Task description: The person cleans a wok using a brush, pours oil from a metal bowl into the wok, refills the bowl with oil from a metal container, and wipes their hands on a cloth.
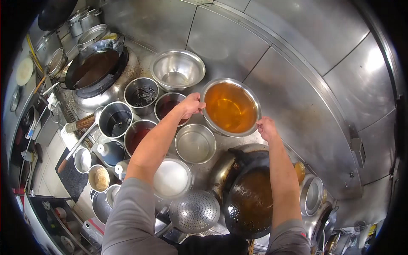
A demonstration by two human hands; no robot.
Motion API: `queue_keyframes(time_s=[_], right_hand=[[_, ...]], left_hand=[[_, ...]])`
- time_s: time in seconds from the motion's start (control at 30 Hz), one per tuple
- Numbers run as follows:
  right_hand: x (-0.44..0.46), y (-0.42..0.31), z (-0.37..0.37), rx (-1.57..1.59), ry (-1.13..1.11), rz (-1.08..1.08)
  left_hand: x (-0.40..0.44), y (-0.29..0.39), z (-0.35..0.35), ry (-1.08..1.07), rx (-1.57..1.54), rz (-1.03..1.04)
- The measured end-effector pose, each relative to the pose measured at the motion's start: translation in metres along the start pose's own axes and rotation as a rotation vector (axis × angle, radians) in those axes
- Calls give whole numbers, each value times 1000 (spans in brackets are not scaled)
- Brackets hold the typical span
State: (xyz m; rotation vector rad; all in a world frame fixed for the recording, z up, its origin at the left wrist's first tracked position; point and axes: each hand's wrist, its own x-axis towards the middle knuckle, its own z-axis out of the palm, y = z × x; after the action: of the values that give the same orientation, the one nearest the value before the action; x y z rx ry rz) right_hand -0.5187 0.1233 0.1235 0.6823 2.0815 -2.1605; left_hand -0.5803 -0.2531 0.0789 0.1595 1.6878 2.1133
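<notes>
A wide steel bowl (207, 115) holds clear amber liquid (231, 106), probably oil, at the back of the cooking station. My left hand (193, 105) pinches its left rim, fingers closed. On the opposite side, my right hand (267, 128) grips the lower right rim. Whether the bowl rests on the counter or hangs just above it, I cannot tell. Below my left forearm are a pot of dark red liquid (163, 108) and a pot of clear liquid (195, 143). A wok (250, 199) with brown, bubbly liquid lies under my right forearm.
Beside the amber bowl stands another steel bowl (177, 63). A perforated strainer (194, 211) lies near my body, by a container of white contents (171, 177). Several sauce pots crowd the left. A second wok (95, 68) sits far left; a steel wall (297, 102) rises behind.
</notes>
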Motion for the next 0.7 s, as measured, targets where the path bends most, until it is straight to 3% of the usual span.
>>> queue_keyframes(time_s=[0.13,0.7], right_hand=[[34,11,6,-30,29,36],[85,27,18,-227,-5,66]], left_hand=[[21,-11,-9,36,65,-99],[65,-15,-31,105,205,-144]])
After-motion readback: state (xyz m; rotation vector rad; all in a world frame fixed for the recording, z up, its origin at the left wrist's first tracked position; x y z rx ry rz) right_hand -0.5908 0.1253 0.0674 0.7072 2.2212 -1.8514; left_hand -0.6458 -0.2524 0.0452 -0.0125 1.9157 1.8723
